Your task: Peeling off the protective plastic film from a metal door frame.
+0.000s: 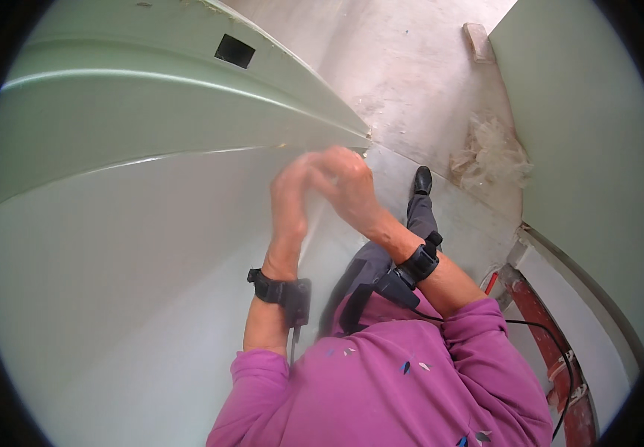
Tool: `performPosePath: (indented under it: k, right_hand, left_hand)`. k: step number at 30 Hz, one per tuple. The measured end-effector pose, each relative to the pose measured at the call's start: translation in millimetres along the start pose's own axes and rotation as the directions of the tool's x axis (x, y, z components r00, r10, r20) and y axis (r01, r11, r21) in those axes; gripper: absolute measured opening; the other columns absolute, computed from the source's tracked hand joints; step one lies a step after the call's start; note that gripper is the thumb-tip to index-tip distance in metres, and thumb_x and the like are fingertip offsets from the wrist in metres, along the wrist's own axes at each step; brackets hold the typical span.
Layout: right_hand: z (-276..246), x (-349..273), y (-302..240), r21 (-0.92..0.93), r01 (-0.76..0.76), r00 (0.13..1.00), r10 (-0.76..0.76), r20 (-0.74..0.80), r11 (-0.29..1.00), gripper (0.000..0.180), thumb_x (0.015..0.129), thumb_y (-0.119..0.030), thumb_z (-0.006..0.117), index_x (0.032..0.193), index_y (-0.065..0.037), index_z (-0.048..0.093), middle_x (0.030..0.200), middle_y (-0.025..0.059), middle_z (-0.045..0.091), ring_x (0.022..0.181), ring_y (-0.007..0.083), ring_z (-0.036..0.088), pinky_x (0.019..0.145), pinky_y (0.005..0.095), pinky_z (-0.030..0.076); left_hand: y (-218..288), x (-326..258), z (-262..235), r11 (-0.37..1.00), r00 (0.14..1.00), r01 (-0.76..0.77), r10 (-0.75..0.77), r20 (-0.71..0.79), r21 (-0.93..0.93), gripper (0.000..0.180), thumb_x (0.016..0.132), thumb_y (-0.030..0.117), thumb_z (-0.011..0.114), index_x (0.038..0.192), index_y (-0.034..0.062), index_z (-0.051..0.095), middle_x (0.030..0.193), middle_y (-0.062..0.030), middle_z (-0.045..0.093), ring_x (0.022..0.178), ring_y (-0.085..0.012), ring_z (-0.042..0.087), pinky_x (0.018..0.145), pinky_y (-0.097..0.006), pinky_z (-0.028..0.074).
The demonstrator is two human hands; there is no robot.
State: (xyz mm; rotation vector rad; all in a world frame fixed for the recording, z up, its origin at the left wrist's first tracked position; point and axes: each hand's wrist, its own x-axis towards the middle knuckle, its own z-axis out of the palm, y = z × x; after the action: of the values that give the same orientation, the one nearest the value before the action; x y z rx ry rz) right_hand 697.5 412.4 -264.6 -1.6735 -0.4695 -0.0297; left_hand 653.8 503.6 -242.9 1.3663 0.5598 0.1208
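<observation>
My left hand (290, 190) and my right hand (350, 182) are close together, at the lower edge of a raised ridge on a large glossy pale green panel (188, 123). Both are smeared by motion. The right hand is closed, its fingers curled inward toward the left; whatever it may hold is hidden. The left hand bends at the wrist toward the right one, and its fingers are too blurred to read. Beneath them spreads the panel's smooth, pale lower face (113, 276). Each wrist carries a black strapped device.
A square cutout (235, 51) pierces the panel's upper part. Crumpled clear plastic (489, 153) and a small block (478, 42) lie on the dusty floor by another green panel (590, 112) at right. Nearer is a red beam (545, 335). A black cable (541, 325) runs beside my right arm.
</observation>
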Motion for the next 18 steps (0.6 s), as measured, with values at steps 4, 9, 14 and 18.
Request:
performPosePath:
  k: [4, 9, 14, 18]
  right_hand:
    - [-3.3, -5.9, -4.3, -0.006, -0.032, 0.997, 0.033, 0.067, 0.999, 0.009, 0.063, -0.008, 0.057, 0.07, -0.003, 0.055, 0.064, 0.0078, 0.051, 0.059, 0.0218, 0.047, 0.055, 0.0295, 0.036]
    - [-6.6, -8.1, -8.1, -0.033, 0.05, 0.999, -0.049, 0.022, 0.998, 0.002, 0.064, -0.008, 0.055, 0.065, -0.008, 0.053, 0.056, 0.0028, 0.047, 0.053, 0.0183, 0.044, 0.049, 0.0286, 0.033]
    - [-16.4, -1.2, -0.1, 0.256, -0.183, 0.982, 0.187, 0.011, 0.949, 0.009, 0.07, -0.014, 0.054, 0.072, -0.005, 0.055, 0.058, 0.0039, 0.05, 0.054, 0.0128, 0.048, 0.049, 0.0241, 0.038]
    - [-14.2, 18.8, -16.6, 0.389, -0.46, 0.888, 0.408, 0.213, 0.798, 0.019, 0.074, -0.017, 0.053, 0.074, 0.002, 0.053, 0.055, 0.0038, 0.05, 0.047, 0.0074, 0.046, 0.044, 0.0199, 0.038]
  left_hand:
    - [3.1, 1.7, -1.3, 0.999, 0.999, 0.039, -0.039, 0.013, -0.026, 0.021, 0.078, 0.02, 0.046, 0.079, 0.0, 0.051, 0.075, -0.0055, 0.051, 0.074, -0.0149, 0.047, 0.07, -0.027, 0.038]
    - [1.0, -0.2, 0.8, 0.926, 0.966, 0.186, -0.234, -0.113, -0.328, 0.015, 0.077, 0.016, 0.048, 0.074, 0.001, 0.051, 0.073, -0.0058, 0.05, 0.07, -0.0154, 0.047, 0.068, -0.029, 0.039]
    - [12.1, -6.1, 6.1, 0.996, 0.999, 0.032, -0.034, -0.021, -0.087, 0.013, 0.077, 0.015, 0.049, 0.068, 0.0046, 0.049, 0.065, -0.0023, 0.046, 0.064, -0.0135, 0.044, 0.062, -0.028, 0.038]
    - [11.2, -5.4, 3.5, 0.948, 0.983, 0.14, -0.168, -0.075, -0.285, 0.014, 0.077, 0.016, 0.049, 0.068, 0.0052, 0.047, 0.064, -0.001, 0.043, 0.061, -0.0119, 0.042, 0.061, -0.026, 0.037]
